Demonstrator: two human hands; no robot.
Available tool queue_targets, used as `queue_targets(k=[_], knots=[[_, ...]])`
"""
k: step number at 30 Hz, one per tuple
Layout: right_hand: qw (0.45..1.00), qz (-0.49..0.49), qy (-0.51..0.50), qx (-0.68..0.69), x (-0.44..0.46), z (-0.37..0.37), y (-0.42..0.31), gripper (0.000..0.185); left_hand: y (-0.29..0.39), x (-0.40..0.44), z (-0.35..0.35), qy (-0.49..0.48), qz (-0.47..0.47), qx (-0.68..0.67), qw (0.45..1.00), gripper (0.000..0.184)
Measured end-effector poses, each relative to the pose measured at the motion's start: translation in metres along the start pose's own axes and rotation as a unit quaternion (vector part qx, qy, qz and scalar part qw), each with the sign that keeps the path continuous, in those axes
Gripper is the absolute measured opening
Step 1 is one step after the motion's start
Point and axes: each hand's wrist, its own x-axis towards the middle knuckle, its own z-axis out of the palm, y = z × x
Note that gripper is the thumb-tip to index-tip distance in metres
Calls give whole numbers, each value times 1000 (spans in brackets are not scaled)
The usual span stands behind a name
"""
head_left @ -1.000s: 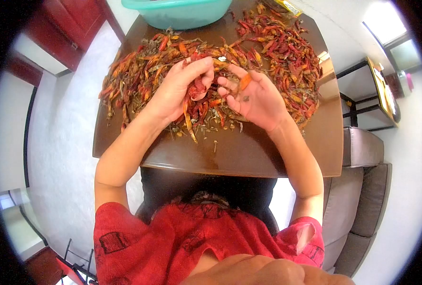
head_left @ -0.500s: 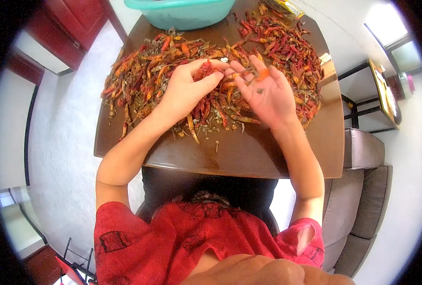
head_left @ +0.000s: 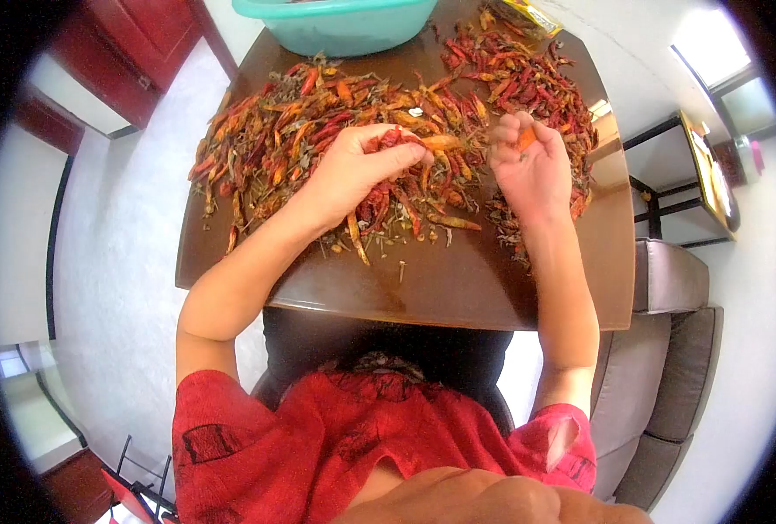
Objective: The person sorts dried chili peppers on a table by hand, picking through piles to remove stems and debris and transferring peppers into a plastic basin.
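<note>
My left hand [head_left: 353,170] is closed over the left heap of dried chili peppers [head_left: 274,140]. Wrinkled red chilies [head_left: 394,137] show between its thumb and fingers, and a yellowish-orange chili [head_left: 442,141] points out past the fingertips. To the right, my right hand [head_left: 534,170] is turned palm up at the near side of a second, redder heap of chilies [head_left: 527,79]. Its fingers are curled and partly blurred around an orange piece [head_left: 526,140] that looks like a chili. Stems and bits lie near the left hand.
A turquoise basin [head_left: 344,31] stands at the far edge of the brown table [head_left: 388,293]. A yellow packet [head_left: 532,16] lies at the far right. Grey sofa seating [head_left: 672,279] and a side table [head_left: 707,175] are to the right. Loose stems [head_left: 402,271] lie near the front edge.
My right hand has moved right, away from my left hand, and its spread fingers have curled in. My left hand stays nearly in place, its fingertips slightly nearer me.
</note>
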Motion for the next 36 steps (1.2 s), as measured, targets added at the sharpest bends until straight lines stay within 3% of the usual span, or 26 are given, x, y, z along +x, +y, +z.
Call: queue_targets(k=[1,2,3,5,7,11,17,20,21,23,24,25,26,27,28,29,30,32,35,36], knots=[[995,23,-77,-65,1,3,-3,20,0,0,-2,-1,1,0,1000,19],[956,-31,82,-279,-6,5,0,18,1,1,-4,-9,-22,-12,1000,18],[956,-32,82,-280,-8,6,2,18,2,1,-6,-17,-45,-25,999,18],[914,54,22,-402,-11,6,5,21,1,2,-4,-13,-33,-7,999,18],[898,82,62,-427,-16,19,11,23,-3,3,-3,-10,44,80,996,17],[869,101,-6,-484,-14,11,14,27,1,-1,-2,-17,22,175,984,21],[847,83,-13,-525,-18,11,29,26,4,-6,7,-13,184,353,917,18],[746,-100,-42,-658,-19,11,38,22,2,-7,9,-27,135,370,919,17],[746,-99,-42,-658,-19,11,40,22,1,-7,10,-38,95,333,937,16],[641,-262,-89,-716,-18,11,43,21,-2,-7,13,-59,15,256,965,13],[640,-262,-90,-716,-14,8,42,21,-2,-10,15,-100,49,219,969,12],[594,-313,-50,-739,-7,4,37,21,-1,-14,19,-142,84,180,970,13],[542,-363,-7,-758,-5,0,31,21,3,-19,19,-166,89,242,952,12],[609,-250,56,-751,-9,3,19,17,4,-20,21,-171,92,239,952,12],[859,-106,-20,-500,-3,-12,2,19,4,-21,22,-130,4,78,988,13],[937,-34,-70,-341,1,-27,-7,20,4,-21,22,-86,-84,-85,989,14],[979,50,-94,-174,4,-26,-11,22,5,-18,19,-77,-76,-134,985,17],[993,109,-5,-37,4,-27,1,32,7,-12,11,-66,-83,-184,977,22],[992,112,58,-6,-4,8,20,36,3,-8,7,-53,-91,-193,976,21],[992,123,21,-8,-4,6,22,39,3,-8,7,-45,-86,-199,975,20]])
